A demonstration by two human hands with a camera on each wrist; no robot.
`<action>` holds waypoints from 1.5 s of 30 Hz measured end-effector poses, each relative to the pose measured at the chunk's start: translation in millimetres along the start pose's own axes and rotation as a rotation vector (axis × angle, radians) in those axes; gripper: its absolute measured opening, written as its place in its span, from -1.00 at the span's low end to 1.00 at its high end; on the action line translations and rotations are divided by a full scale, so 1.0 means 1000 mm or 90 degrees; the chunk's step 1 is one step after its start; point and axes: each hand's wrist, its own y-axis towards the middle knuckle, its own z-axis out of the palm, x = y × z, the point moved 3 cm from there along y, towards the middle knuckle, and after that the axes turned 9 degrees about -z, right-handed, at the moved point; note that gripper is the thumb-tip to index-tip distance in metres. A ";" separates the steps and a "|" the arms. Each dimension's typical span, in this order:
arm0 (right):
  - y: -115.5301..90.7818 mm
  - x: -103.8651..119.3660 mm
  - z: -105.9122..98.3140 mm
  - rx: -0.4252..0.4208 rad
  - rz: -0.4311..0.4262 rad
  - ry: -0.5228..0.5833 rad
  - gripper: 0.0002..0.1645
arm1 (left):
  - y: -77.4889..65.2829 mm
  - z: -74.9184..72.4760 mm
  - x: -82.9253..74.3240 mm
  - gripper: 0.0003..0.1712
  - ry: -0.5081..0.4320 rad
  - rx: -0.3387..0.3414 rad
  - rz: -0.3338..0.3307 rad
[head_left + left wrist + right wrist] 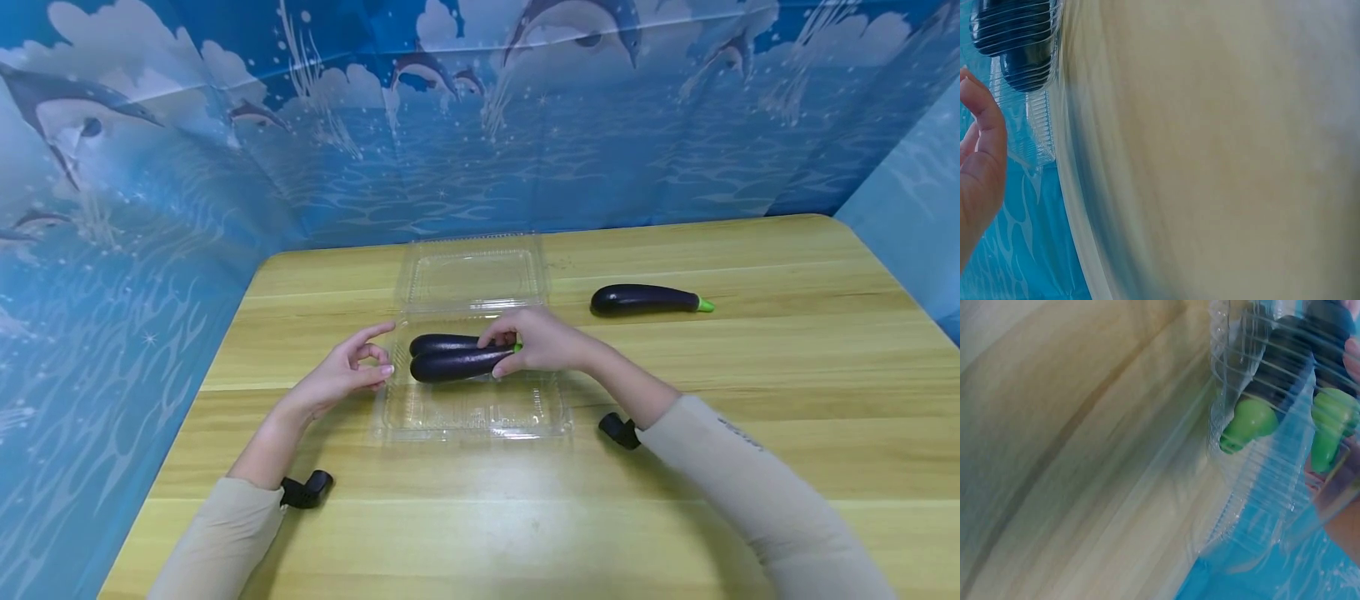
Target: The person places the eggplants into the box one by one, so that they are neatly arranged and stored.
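Note:
In the head view, a clear plastic clamshell box [465, 435] lies on the table with its lid [480, 279] folded back. Two dark purple eggplants are side by side in its base, a nearer eggplant [453, 365] and a farther eggplant [438, 341] partly hidden behind it. My right hand [543, 340] grips the nearer one by its green stem end, thumb in front and fingers behind. At the box's left edge is my left hand [348, 371], thumb and forefinger spread apart, holding nothing; whether it touches the rim I cannot tell. Through the box wall, the right wrist view shows green stems [1250, 422].
A third eggplant [645, 300] rests on the wooden table [750, 367] at the back right, green stem pointing right. Blue dolphin-print cloth [570, 167] hangs behind the table and along its sides. Black devices [307, 490] are worn at both wrists.

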 end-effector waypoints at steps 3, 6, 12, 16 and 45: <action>0.002 0.000 0.002 0.000 0.009 0.002 -0.56 | 0.000 0.000 0.000 -0.19 0.000 0.000 -0.004; 0.004 0.001 0.005 0.003 0.014 0.006 -0.56 | 0.000 0.000 -0.001 -0.19 0.000 0.002 -0.007; 0.007 0.000 0.012 0.017 0.017 0.006 -0.57 | 0.000 0.000 -0.001 -0.19 0.000 0.004 -0.005; 0.008 -0.002 0.016 0.024 0.028 -0.010 -0.58 | -0.001 0.000 -0.001 -0.19 0.001 0.006 -0.001; 0.006 -0.003 0.021 0.037 0.011 -0.071 -0.61 | 0.000 0.001 -0.001 -0.19 -0.004 0.005 0.001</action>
